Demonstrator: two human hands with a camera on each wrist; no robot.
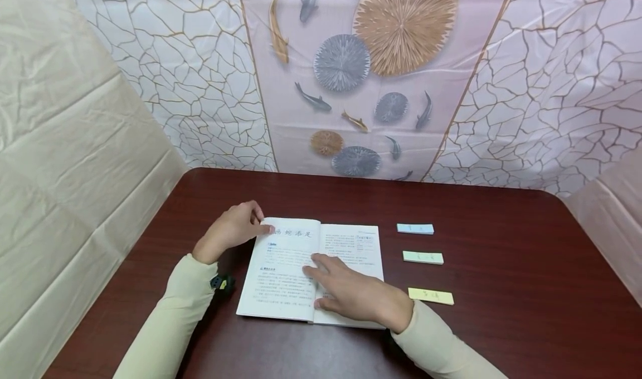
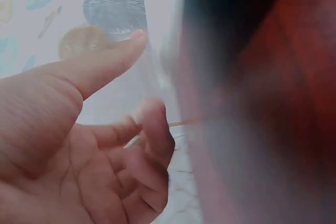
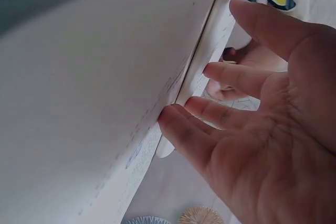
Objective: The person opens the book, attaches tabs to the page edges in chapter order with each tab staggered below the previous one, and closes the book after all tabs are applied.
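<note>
An open book (image 1: pixel 346 278) with printed Chinese text lies on the dark red table. A large handwritten-style title runs along the top of its left page. My left hand (image 1: pixel 233 228) is at that page's upper left corner, thumb over the paper and the other fingers bent near the edge. In the left wrist view the left hand (image 2: pixel 68 145) shows a gap between thumb and fingers. My right hand (image 1: pixel 353 292) rests across the right page, fingertips by the spine. The right wrist view shows this hand (image 3: pixel 262 114) with fingers spread against the book (image 3: pixel 94 77).
Right of the book, three small paper strips lie in a column: blue (image 1: pixel 415 229), green (image 1: pixel 423 257) and yellow (image 1: pixel 430 296), each with faint writing. A patterned cloth (image 1: pixel 346 106) hangs behind the table (image 1: pixel 521 267). Pale fabric (image 1: pixel 75 161) covers the left side.
</note>
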